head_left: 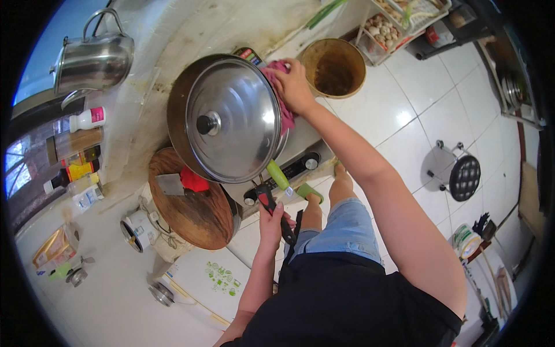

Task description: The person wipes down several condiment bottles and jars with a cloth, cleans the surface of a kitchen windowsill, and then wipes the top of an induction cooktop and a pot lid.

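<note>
A large wok (pixel 178 126) carries a domed stainless-steel lid (pixel 236 99) with a black knob. My left hand (pixel 274 220) grips the wok's black-and-red handle (pixel 265 197). At the far side, my right hand (pixel 295 84) holds a bunched pink cloth (pixel 282 115) against the edge of the wok. Whatever lies under the cloth is hidden. A green handle (pixel 279 175) sticks out from beneath the lidded wok; the pan it belongs to is mostly covered. Below is a cooktop (pixel 288 173) with control knobs.
On the left, a round wooden chopping board (pixel 204 221) bears a cleaver (pixel 170 184) and a red item (pixel 194 179). Beyond the cooktop stands a brown bucket (pixel 334 65). A steel kettle (pixel 95 63) and several bottles (pixel 80 171) line the window side. A black-topped stool (pixel 465 178) stands right.
</note>
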{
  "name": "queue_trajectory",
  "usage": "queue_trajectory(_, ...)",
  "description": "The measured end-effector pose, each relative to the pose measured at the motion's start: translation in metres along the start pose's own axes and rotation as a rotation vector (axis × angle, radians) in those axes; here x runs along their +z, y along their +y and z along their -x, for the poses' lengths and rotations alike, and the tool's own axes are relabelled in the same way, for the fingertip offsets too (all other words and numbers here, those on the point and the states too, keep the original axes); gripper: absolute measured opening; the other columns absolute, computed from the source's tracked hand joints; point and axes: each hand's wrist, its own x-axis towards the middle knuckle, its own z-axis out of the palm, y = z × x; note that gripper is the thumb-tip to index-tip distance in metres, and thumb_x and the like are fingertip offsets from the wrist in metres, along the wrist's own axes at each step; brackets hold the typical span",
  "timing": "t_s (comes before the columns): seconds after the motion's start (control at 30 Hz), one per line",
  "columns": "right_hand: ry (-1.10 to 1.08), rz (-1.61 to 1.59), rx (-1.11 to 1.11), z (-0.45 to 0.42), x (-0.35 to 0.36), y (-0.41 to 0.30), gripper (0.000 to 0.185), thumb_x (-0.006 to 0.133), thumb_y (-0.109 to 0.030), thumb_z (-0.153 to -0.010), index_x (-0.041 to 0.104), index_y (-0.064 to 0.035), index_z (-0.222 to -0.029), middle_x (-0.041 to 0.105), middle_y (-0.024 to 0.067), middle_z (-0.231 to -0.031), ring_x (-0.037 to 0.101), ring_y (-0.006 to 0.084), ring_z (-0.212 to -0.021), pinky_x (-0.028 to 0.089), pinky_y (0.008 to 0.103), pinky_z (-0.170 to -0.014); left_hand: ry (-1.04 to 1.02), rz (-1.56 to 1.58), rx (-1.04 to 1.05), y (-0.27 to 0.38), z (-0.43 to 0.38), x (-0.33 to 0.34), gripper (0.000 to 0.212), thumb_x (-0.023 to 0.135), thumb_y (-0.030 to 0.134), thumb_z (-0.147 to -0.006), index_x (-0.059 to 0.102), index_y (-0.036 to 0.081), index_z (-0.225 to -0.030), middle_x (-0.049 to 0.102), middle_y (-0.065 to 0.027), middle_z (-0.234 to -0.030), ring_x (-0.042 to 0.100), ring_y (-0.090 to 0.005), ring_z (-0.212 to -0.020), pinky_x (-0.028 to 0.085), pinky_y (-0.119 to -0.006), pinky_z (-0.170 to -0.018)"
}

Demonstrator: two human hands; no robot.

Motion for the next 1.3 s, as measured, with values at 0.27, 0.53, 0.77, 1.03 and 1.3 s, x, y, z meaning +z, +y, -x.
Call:
queue_trajectory(0.27,-0.17,-0.233,0.127,0.149,-0.063,-0.007,0.042,0.056,-0.02,-0.093,0.055,-0.0109,-0.133,0.047,0.0219,-0.124,0.044,0.0373,-0.119,0.035,0.041,-0.105,0.084,-0.212,0.446,-0.038,-0.016,-0.054,0.042,0.037,0.035,-0.105,0.058,0.002,-0.122,0.062,-0.0067,-0.106,0.06,-0.0141,-0.091,0.049,-0.028,-0.077)
queue_trajectory(0.53,0.45,-0.015,0.349,0.24,-0.066,-0.058,0.023,0.062,-0.001,-0.085,0.066,-0.0012,-0.108,0.05,0.012,-0.094,0.053,0.0256,-0.087,0.046,0.0324,-0.078,0.252,-0.481,0.653,-0.061,-0.021,-0.11,0.029,0.06,0.019,-0.094,0.06,0.002,-0.118,0.057,-0.013,-0.116,0.056,-0.0251,-0.107,0.048,-0.034,-0.086)
queue_trajectory(0.77,0.107,0.589,0.052,0.139,-0.039,-0.089,0.031,0.062,-0.016,-0.086,0.065,-0.0037,-0.114,0.059,0.0169,-0.116,0.05,0.0386,-0.12,0.04,0.0532,-0.101,0.271,-1.033,0.866,-0.093,-0.039,-0.139,0.05,0.063,0.013,-0.085,0.051,0.001,-0.132,0.045,-0.0196,-0.141,0.039,-0.0381,-0.131,0.031,-0.046,-0.111)
queue_trajectory(1.03,0.035,-0.091,0.384,0.246,0.047,-0.127,0.037,0.056,-0.008,-0.087,0.059,0.0038,-0.122,0.056,0.0227,-0.13,0.051,0.0362,-0.123,0.039,0.0453,-0.106,0.181,-1.102,0.72,-0.109,-0.046,-0.147,0.069,0.062,0.019,-0.087,0.032,0.005,-0.148,0.029,-0.0169,-0.155,0.042,-0.0378,-0.131,0.04,-0.042,-0.106)
queue_trajectory(1.3,0.184,0.312,-0.174,0.259,0.07,-0.134,0.036,0.062,0.002,-0.077,0.069,-0.0074,-0.111,0.065,0.0127,-0.117,0.059,0.0325,-0.111,0.044,0.0449,-0.091,0.148,-1.019,0.743,-0.101,-0.045,-0.149,0.064,0.063,0.018,-0.085,0.041,0.003,-0.144,0.037,-0.0177,-0.15,0.051,-0.0355,-0.122,0.045,-0.042,-0.1)
